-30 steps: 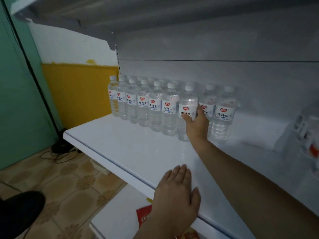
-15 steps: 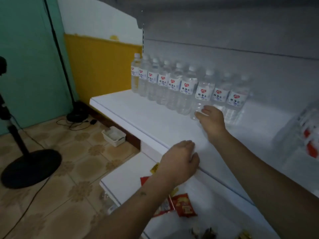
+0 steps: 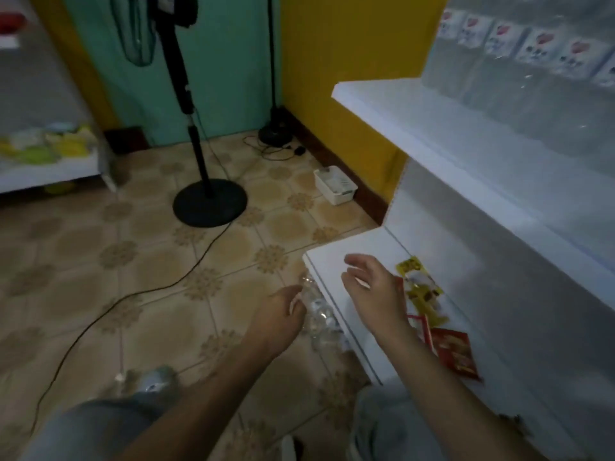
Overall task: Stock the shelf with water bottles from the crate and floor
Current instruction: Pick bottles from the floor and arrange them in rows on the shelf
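Observation:
Several clear water bottles (image 3: pixel 320 316) stand blurred on the tiled floor against the front edge of the low white shelf (image 3: pixel 361 249). My left hand (image 3: pixel 281 316) reaches down beside them, its curved fingertips touching the nearest bottle without closing round it. My right hand (image 3: pixel 372 291) hovers above the low shelf's corner with fingers spread and nothing in it. A row of labelled water bottles (image 3: pixel 532 48) fills the back of the upper shelf (image 3: pixel 409 128) at top right. Another bottle (image 3: pixel 151 382) seems to lie on the floor by my left knee.
Yellow (image 3: pixel 420 289) and red snack packets (image 3: pixel 456 356) lie on the low shelf. A black fan stand (image 3: pixel 209 202) with a trailing cable (image 3: pixel 100 314) stands on the floor. A small white tray (image 3: pixel 334 187) sits by the yellow wall, and another shelf (image 3: pixel 50 169) stands at far left.
My view dropped from the upper shelf to the floor. My right hand left the bottle row and my left hand left the shelf edge; both moved down toward the floor bottles.

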A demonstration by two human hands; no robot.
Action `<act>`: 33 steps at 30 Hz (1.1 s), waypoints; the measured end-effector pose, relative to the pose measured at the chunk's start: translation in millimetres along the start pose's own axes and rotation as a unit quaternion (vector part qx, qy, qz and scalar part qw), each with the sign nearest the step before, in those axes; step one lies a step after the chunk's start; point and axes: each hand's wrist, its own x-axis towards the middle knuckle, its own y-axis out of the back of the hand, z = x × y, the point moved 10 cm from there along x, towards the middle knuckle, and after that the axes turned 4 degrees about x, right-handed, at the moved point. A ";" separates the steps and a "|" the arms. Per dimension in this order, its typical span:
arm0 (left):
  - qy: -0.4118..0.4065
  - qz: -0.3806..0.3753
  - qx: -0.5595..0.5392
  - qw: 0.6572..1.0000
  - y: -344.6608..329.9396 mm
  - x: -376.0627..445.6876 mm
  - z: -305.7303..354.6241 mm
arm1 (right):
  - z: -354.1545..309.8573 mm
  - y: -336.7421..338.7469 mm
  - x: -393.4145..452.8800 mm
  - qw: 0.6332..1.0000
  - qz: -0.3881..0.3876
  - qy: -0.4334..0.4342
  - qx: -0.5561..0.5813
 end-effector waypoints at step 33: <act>0.244 -0.195 -0.193 0.930 -312.5 139.7 -316.0 | 496.1 -255.2 210.8 0.056 -0.653 0.406 -0.637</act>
